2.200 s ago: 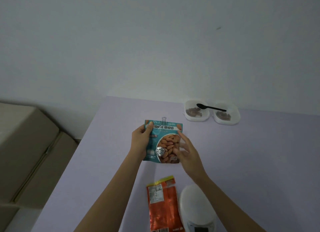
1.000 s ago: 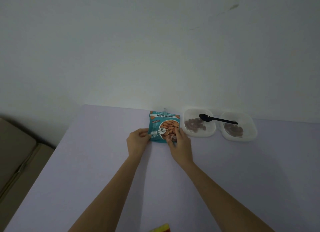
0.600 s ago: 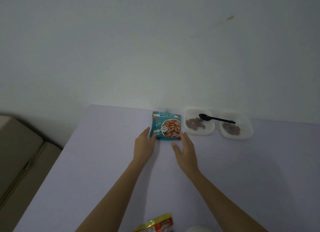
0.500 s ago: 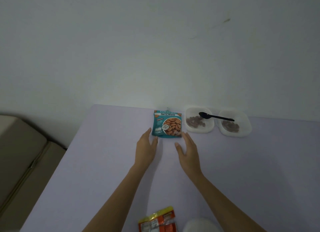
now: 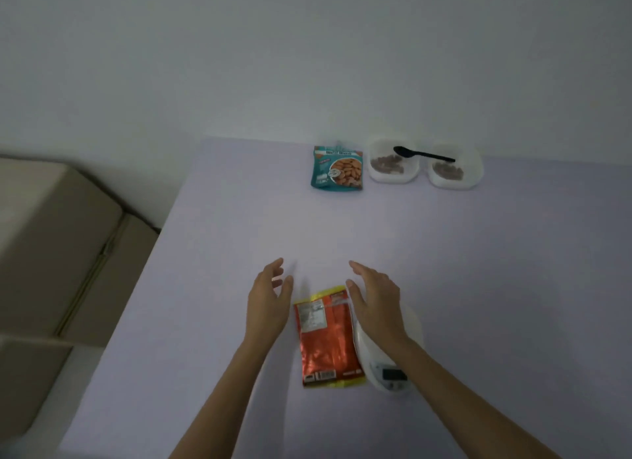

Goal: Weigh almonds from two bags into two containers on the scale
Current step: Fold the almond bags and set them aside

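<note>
- The teal bag (image 5: 337, 167) has been let go. It lies flat at the far side of the tabletop (image 5: 239, 253), just left of the two containers (image 5: 393, 167), where both hands held it a moment ago.
- Both hands have drawn back to the near side. The left hand (image 5: 268, 304) and right hand (image 5: 376, 304) flank the top of the orange bag (image 5: 326, 342), fingers spread and released, grasping nothing.
- The scale (image 5: 390, 349) sits just right of the orange bag, partly under the right hand.
- Each container holds some almonds, with a black spoon (image 5: 422, 154) laid across them; neither is on the scale.
- The teal bag looks finished with, and the orange bag is likely next.
</note>
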